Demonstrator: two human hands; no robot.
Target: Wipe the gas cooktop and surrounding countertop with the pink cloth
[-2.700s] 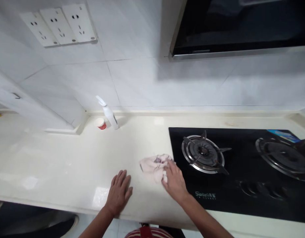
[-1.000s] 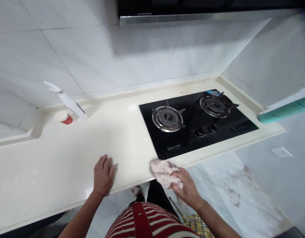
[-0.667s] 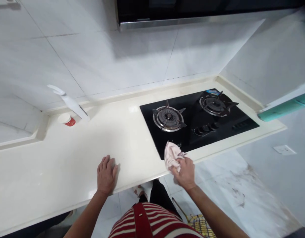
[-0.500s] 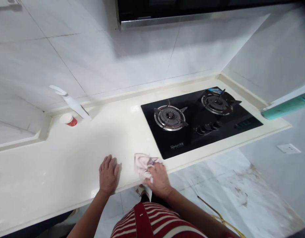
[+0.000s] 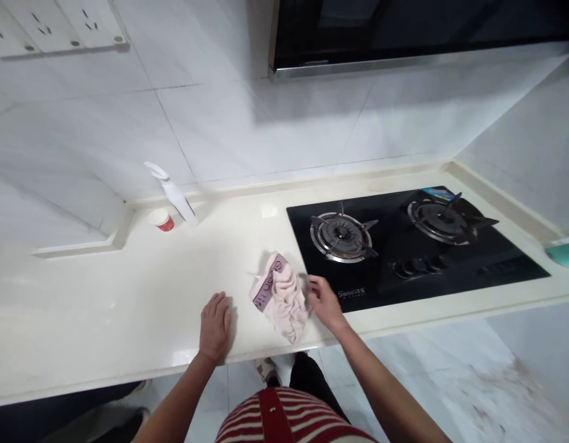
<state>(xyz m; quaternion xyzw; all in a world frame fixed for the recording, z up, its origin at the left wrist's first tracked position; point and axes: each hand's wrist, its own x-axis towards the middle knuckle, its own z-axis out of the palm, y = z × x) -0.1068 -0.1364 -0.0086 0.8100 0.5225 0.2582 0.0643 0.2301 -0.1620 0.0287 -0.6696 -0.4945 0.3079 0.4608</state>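
Observation:
A crumpled pale pink cloth (image 5: 289,301) with a purple lettered band lies on the cream countertop (image 5: 183,277), left of the stove's front corner. Just to the cloth's right is my right hand (image 5: 327,306), fingers loosely bent and apart, at the cloth's edge by the black glass gas stove (image 5: 381,301). Whether the fingertips still touch the cloth is hard to see. My left hand (image 5: 215,329) rests on the counter near its front edge, left of the cloth, holding nothing.
A white spray bottle (image 5: 176,197) and a red-and-white paper cup (image 5: 162,219) stand by the back wall. Wall sockets (image 5: 58,27) are at upper left, a black range hood (image 5: 404,31) overhangs the back, and a green roll (image 5: 564,252) is at far right. Another person's legs (image 5: 58,406) show at lower left.
My right hand has let go of the cloth and moved to its right side. The cloth now lies more spread, its lettered band showing. My left hand stays on the counter; the view has shifted left.

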